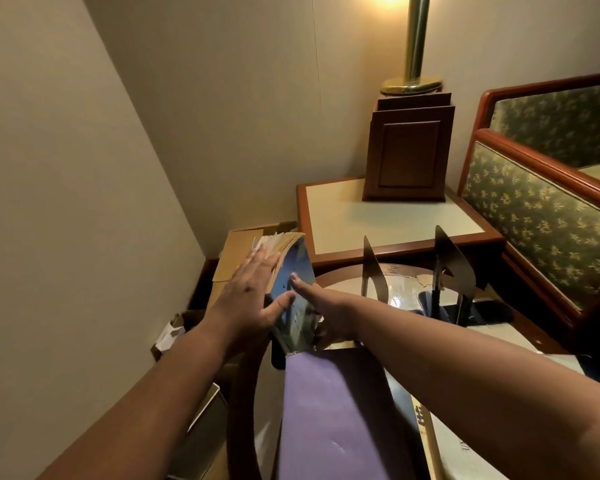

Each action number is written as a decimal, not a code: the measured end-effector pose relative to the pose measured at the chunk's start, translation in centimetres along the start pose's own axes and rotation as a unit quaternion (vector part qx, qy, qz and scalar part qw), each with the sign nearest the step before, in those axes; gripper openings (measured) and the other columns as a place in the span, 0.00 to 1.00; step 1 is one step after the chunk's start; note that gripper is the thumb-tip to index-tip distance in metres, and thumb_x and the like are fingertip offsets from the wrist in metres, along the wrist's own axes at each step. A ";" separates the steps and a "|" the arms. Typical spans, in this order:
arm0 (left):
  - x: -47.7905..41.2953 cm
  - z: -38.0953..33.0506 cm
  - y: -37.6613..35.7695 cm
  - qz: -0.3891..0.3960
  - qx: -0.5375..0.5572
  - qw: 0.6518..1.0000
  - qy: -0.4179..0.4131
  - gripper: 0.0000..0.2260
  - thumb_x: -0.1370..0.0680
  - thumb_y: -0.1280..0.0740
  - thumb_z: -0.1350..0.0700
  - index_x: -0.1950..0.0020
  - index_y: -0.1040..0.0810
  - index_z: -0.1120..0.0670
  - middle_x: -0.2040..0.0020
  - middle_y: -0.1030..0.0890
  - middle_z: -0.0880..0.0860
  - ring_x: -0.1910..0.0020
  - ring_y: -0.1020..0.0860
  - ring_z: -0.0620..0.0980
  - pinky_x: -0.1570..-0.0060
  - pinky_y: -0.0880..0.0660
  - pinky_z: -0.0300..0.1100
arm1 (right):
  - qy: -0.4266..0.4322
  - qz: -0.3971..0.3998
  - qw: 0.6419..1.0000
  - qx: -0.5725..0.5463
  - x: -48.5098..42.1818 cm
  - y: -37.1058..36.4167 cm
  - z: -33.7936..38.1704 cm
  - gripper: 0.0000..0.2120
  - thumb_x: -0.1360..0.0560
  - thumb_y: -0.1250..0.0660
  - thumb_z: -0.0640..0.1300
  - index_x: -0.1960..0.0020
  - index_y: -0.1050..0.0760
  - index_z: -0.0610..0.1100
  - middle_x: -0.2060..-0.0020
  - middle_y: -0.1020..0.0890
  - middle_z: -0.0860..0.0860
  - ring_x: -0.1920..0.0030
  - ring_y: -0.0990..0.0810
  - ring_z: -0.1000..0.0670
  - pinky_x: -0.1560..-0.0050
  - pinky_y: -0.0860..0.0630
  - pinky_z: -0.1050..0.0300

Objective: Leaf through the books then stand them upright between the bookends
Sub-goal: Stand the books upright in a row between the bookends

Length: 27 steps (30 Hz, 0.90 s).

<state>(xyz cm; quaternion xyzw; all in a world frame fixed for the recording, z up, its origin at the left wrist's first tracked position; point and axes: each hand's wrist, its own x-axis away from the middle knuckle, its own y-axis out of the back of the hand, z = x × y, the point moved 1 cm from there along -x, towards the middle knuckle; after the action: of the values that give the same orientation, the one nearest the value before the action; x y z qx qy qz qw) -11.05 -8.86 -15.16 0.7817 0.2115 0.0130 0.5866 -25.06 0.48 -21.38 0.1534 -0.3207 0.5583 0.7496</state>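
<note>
Blue book [298, 263] is standing tilted at the left edge of the table [239, 407], its lower end just above the near end of the purple book [333, 410] that is lying flat there. We are clamping it with the left hand [253, 289]: the fingers are lying straight along the yellowed page side and the thumb is pressing on the blue cover, so the book is being held between them. Our right hand [321, 306] is resting against the cover with straight fingers, bracing more than gripping; its thumb is hidden and we cannot tell whether it is hooking under the book.

Both bookends, the left bookend [373, 271] and the right bookend [452, 268], are standing toward the far edge of the table, well apart from the book, with nothing upright between them.

We are judging the risks from here. Loose, ragged pages are sticking out at the top, and a slack hold could let them fan out or tear. Because the book is leaning out past the table's left edge, a slip would probably send it toward the cardboard box [236, 258] below. Carrying it across, we could also knock a bookend, which may slide on the glossy top.
</note>
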 end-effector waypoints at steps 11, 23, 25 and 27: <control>1.3 -0.4 0.0 0.044 -0.010 0.999 -0.028 0.41 0.23 0.31 0.59 0.21 0.58 0.55 0.20 0.58 0.52 0.23 0.63 0.48 0.25 0.57 0.43 | 0.062 0.034 0.997 0.009 -1.2 -0.7 0.2 0.55 0.39 0.37 0.79 0.21 0.54 0.59 0.21 0.51 0.44 0.27 0.39 0.29 0.35 0.29 0.34; -1.9 0.5 1.2 0.090 -0.095 0.991 -0.023 0.51 0.29 0.35 0.30 0.21 0.62 0.51 0.20 0.61 0.49 0.22 0.63 0.49 0.23 0.55 0.50 | 0.087 0.024 0.995 0.045 -0.4 -1.1 0.3 0.39 0.26 0.43 0.71 0.22 0.52 0.58 0.21 0.50 0.42 0.26 0.42 0.30 0.44 0.28 0.39; -2.4 0.8 0.7 0.108 -0.110 0.988 -0.026 0.53 0.31 0.35 0.29 0.21 0.64 0.52 0.21 0.64 0.49 0.23 0.66 0.49 0.23 0.56 0.51 | 0.089 0.027 0.995 0.023 -0.5 -0.8 0.1 0.42 0.28 0.37 0.69 0.22 0.51 0.58 0.21 0.49 0.42 0.26 0.43 0.30 0.43 0.28 0.38; -2.3 1.1 0.6 0.117 -0.109 0.987 -0.027 0.56 0.32 0.33 0.29 0.22 0.65 0.53 0.21 0.66 0.50 0.24 0.67 0.49 0.23 0.57 0.50 | 0.089 0.046 0.995 -0.001 -0.7 -0.5 -0.2 0.43 0.32 0.30 0.67 0.24 0.47 0.59 0.22 0.48 0.43 0.26 0.43 0.30 0.41 0.29 0.36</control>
<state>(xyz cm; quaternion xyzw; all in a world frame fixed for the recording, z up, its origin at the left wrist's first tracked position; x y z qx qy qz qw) -12.72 -10.76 -14.43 0.7326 0.1003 0.0833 0.6681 -24.68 -0.05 -21.91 0.0880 -0.2600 0.6032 0.7488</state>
